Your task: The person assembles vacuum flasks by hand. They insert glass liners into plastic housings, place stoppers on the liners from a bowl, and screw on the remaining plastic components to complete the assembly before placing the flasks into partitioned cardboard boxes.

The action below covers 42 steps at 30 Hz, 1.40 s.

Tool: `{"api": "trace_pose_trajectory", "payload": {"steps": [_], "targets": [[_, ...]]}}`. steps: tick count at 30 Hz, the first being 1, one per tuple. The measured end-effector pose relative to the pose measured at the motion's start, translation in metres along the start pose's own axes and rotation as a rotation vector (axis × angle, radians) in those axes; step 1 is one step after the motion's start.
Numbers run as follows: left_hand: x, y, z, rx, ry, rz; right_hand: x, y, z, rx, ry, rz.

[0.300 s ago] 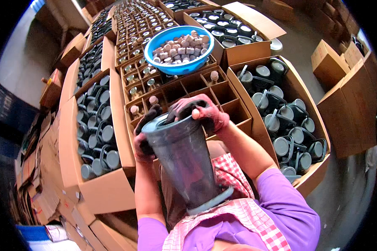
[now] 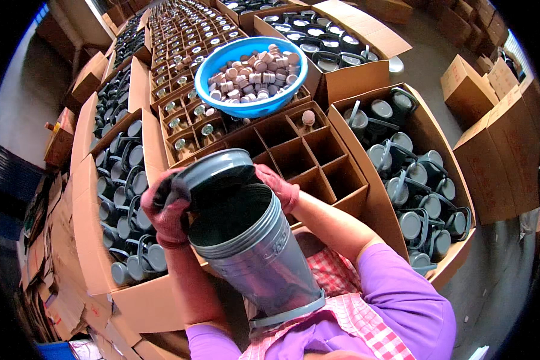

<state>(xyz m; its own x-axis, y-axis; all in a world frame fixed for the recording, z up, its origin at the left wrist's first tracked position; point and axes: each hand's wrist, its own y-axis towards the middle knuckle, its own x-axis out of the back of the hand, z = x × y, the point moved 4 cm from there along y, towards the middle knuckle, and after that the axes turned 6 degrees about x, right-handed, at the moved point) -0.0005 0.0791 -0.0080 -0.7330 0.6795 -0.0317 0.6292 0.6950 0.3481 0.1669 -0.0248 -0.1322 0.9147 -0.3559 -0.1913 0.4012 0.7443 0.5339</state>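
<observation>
A tall grey plastic bucket (image 2: 261, 258) with a threaded rim leans against my apron, its dark mouth uncovered. A light grey band, probably its handle, circles the lower end. My left hand (image 2: 167, 210), in a dusty pink work glove, is closed on the edge of the round grey lid (image 2: 219, 171), which is tilted up above the mouth. At the rim's far right side, my right hand (image 2: 279, 187) holds the bucket, also gloved; the bucket and lid hide part of its fingers.
Ahead stands a divided carton (image 2: 291, 159) with capped glass bottles in some cells. A blue basin (image 2: 252, 108) of pale stoppers rests on it. Cartons of similar grey buckets flank it at left (image 2: 153, 258) and right (image 2: 411, 225). Flattened cardboard (image 2: 51, 258) lies far left.
The lid has come off the bucket and tilts up in my left hand. My right hand has moved from the lid's top to the rim's far right side.
</observation>
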Motion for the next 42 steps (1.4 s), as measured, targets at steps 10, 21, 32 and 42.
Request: {"api": "trace_pose_trajectory", "payload": {"steps": [10,21,32,42], "targets": [[-0.040,0.039,0.019,0.110,0.596,0.318,0.220,0.066,-0.067,-0.732,-1.607,0.045],[-0.042,0.046,0.042,0.262,0.421,0.109,0.229,0.034,-0.094,-0.709,-1.704,0.303],[-0.080,0.000,0.155,0.654,-1.147,0.075,0.167,0.042,0.103,-0.010,-1.652,0.189],[-0.133,0.014,0.100,0.677,-1.395,0.293,-0.007,0.065,0.269,0.884,-1.438,0.445]]}}
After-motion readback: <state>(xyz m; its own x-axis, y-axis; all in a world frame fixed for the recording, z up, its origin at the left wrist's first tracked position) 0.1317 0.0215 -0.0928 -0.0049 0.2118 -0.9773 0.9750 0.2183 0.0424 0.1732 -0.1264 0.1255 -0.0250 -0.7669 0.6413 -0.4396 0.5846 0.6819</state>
